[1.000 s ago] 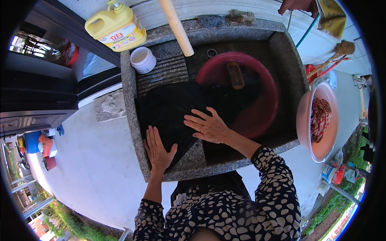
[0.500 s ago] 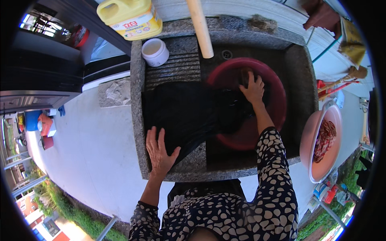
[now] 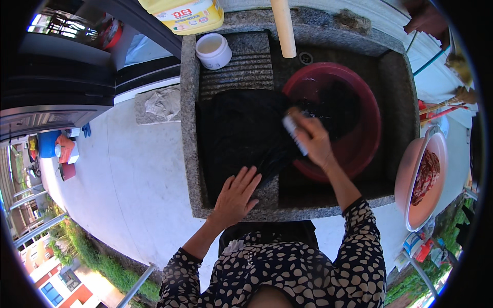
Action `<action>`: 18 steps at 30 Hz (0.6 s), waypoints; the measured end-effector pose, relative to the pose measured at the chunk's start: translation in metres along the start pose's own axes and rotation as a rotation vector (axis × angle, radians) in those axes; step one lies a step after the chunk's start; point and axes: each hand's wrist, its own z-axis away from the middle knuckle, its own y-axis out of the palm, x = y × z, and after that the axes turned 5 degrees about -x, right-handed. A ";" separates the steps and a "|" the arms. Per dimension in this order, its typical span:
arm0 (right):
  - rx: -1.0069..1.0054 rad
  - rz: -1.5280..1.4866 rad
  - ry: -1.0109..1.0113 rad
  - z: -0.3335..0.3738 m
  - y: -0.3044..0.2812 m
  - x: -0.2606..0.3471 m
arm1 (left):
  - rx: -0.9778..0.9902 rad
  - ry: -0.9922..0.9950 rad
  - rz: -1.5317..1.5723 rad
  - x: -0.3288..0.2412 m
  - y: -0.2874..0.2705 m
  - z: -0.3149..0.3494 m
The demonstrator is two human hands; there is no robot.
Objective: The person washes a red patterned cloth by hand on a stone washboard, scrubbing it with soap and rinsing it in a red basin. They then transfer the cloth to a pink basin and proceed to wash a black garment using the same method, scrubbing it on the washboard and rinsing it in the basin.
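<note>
A black garment (image 3: pixel 239 128) lies spread over the ribbed washboard side of the stone sink (image 3: pixel 191 154), and some dark cloth sits in the red basin (image 3: pixel 374 110) with water. My left hand (image 3: pixel 237 199) rests flat on the garment's near edge, fingers spread. In my right hand (image 3: pixel 314 139) is a scrubbing brush (image 3: pixel 295 133) with a wooden back and pale bristles. The brush is at the garment's right edge, by the basin's left rim. My fingers wrap round its back and hide part of it.
A white tub (image 3: pixel 213 51) stands on the washboard's far left corner, a yellow detergent jug (image 3: pixel 187 15) behind it. A pale pipe (image 3: pixel 284 28) reaches over the sink's back. Right of the sink, a pink basin (image 3: pixel 405 177) holds a red patterned cloth (image 3: pixel 427 177).
My right hand has come from inside the red basin leftward to the garment, now with the brush in it. My left hand has slid right along the garment. The whole view has shifted slightly.
</note>
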 end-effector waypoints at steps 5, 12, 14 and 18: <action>0.153 0.489 -0.617 0.041 0.056 0.056 | 0.251 -0.026 -0.029 0.004 -0.002 0.015; -0.167 0.488 -0.385 -0.042 0.060 0.021 | 0.161 0.057 -0.020 0.005 -0.002 0.016; -0.172 0.496 -0.272 -0.053 0.058 0.026 | 0.172 0.076 -0.036 0.007 -0.001 0.019; 0.087 0.338 -0.571 0.020 0.067 0.065 | 0.236 0.057 -0.026 0.011 -0.004 0.023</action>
